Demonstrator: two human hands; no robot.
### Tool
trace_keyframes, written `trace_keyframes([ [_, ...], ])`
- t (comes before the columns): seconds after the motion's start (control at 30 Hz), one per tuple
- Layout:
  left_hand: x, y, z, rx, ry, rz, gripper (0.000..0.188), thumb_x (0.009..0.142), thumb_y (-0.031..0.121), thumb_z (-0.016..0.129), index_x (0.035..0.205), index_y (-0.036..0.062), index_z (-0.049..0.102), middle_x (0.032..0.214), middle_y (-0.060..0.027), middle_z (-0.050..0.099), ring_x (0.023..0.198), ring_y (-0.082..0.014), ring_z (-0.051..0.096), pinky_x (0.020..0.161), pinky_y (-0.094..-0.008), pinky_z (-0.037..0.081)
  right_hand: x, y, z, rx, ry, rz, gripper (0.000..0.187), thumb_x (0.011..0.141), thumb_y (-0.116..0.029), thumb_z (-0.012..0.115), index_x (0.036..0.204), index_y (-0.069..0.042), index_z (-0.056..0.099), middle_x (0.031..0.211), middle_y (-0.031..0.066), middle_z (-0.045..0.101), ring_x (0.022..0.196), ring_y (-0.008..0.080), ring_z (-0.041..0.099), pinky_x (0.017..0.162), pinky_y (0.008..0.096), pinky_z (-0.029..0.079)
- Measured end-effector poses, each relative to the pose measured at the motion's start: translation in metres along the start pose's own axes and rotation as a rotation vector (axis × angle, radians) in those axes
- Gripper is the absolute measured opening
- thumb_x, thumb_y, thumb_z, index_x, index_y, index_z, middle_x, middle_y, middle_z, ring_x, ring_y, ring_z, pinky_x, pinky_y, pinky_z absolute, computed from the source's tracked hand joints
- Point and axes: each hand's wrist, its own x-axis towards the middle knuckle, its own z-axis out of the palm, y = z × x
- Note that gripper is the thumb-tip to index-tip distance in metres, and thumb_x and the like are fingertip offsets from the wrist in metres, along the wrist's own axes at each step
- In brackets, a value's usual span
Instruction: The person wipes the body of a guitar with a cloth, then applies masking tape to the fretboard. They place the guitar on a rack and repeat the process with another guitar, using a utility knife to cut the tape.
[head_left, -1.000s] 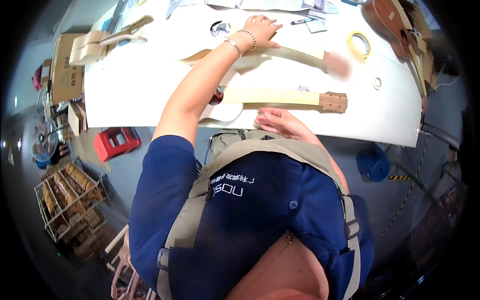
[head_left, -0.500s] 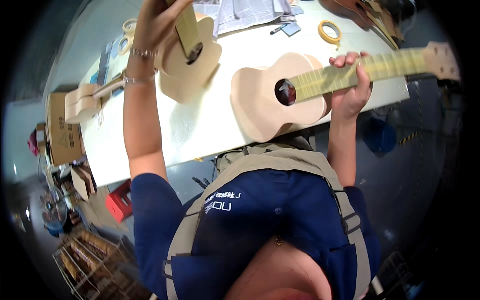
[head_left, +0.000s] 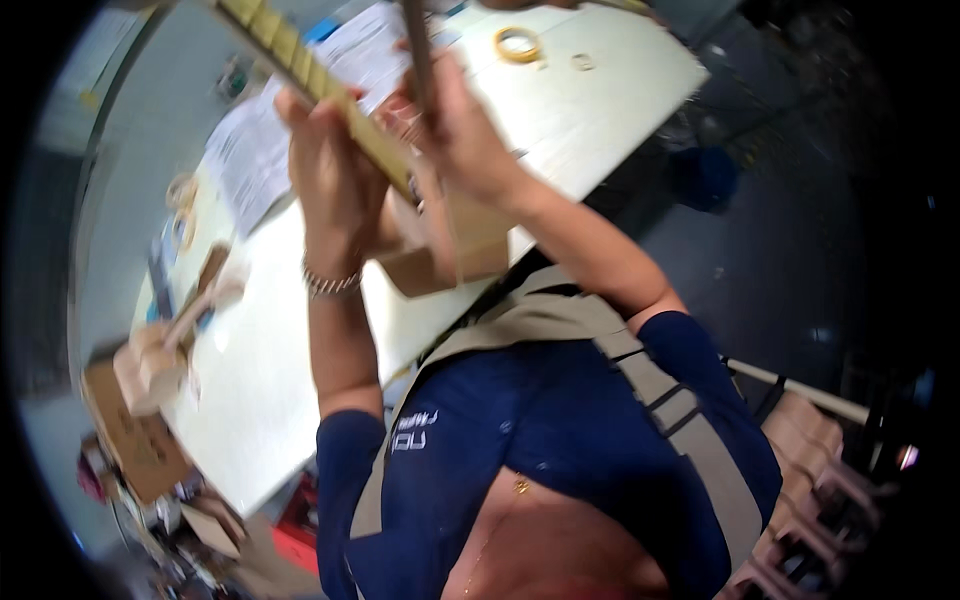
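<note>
Two unfinished pale wooden ukuleles are held up close together in front of me, over the near part of the white table [head_left: 255, 370]. My left hand [head_left: 335, 185] is closed round the yellow-taped neck [head_left: 300, 65] of one, which slants to the upper left. My right hand [head_left: 460, 135] grips a dark, narrow upright piece [head_left: 418, 60], seemingly the other ukulele's neck seen edge-on. Below the hands, the pale bodies [head_left: 470, 235] overlap, and which belongs to which neck is hard to tell. Motion blurs the fingers.
A yellow tape roll [head_left: 517, 45] lies on the far part of the table, with newspaper [head_left: 245, 160] to its left. Another bare ukulele [head_left: 150, 370] lies at the left edge, above a cardboard box [head_left: 135, 440]. A blue bucket [head_left: 703, 178] stands on the floor at right.
My hands have come together near the middle, bringing both ukuleles with them. The right one has swung from lying sideways to upright. The view has turned, shifting the table.
</note>
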Motion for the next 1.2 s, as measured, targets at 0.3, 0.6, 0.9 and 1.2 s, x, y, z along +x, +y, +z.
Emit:
trace_keyframes([
  [0.3, 0.016, 0.036, 0.017, 0.027, -0.605, 0.136, 0.096, 0.082, 0.076, 0.009, 0.140, 0.0027, 0.032, 0.148, -0.0142, 0.022, 0.138, -0.0271, 0.017, 0.112, -0.0408, 0.009, -0.022, -0.012, -0.056, -0.091, -0.046, 0.060, 0.042, 0.069, -0.015, 0.074, 0.102, -0.003, 0.052, 0.081, 0.0074, 0.065, 0.075, 0.0148, 0.063, 0.070, 0.0303, 0.050],
  [0.6, -0.013, 0.059, 0.130, -0.136, -0.831, 0.267, 0.079, 0.092, 0.063, 0.017, 0.136, 0.0005, 0.039, 0.141, -0.0140, 0.039, 0.134, -0.0241, 0.028, 0.112, -0.0396, 0.012, -0.190, -0.106, -0.233, -0.175, 0.784, -0.119, 0.018, 0.077, -0.016, 0.071, 0.081, -0.002, 0.059, 0.074, 0.0045, 0.062, 0.073, 0.0127, 0.061, 0.069, 0.0282, 0.050],
  [0.9, -0.108, 0.123, 0.275, -0.314, -1.335, 0.386, 0.066, 0.096, 0.053, 0.024, 0.134, 0.0013, 0.042, 0.137, -0.0139, 0.044, 0.133, -0.0251, 0.032, 0.111, -0.0394, 0.014, -0.428, -0.292, -0.230, -0.458, 1.590, -0.055, 0.022, 0.079, -0.011, 0.068, 0.092, 0.004, 0.060, 0.078, 0.0111, 0.064, 0.071, 0.0179, 0.064, 0.064, 0.0305, 0.054],
  [1.2, -0.194, 0.184, 0.352, -0.470, -1.715, 0.535, 0.061, 0.095, 0.053, 0.029, 0.135, 0.0093, 0.044, 0.137, -0.0084, 0.045, 0.134, -0.0239, 0.031, 0.111, -0.0444, 0.001, -0.529, -0.418, -0.069, -0.960, 2.218, 0.140, 0.025, 0.081, -0.018, 0.064, 0.092, 0.004, 0.059, 0.079, 0.0109, 0.062, 0.072, 0.0200, 0.062, 0.064, 0.0305, 0.051],
])
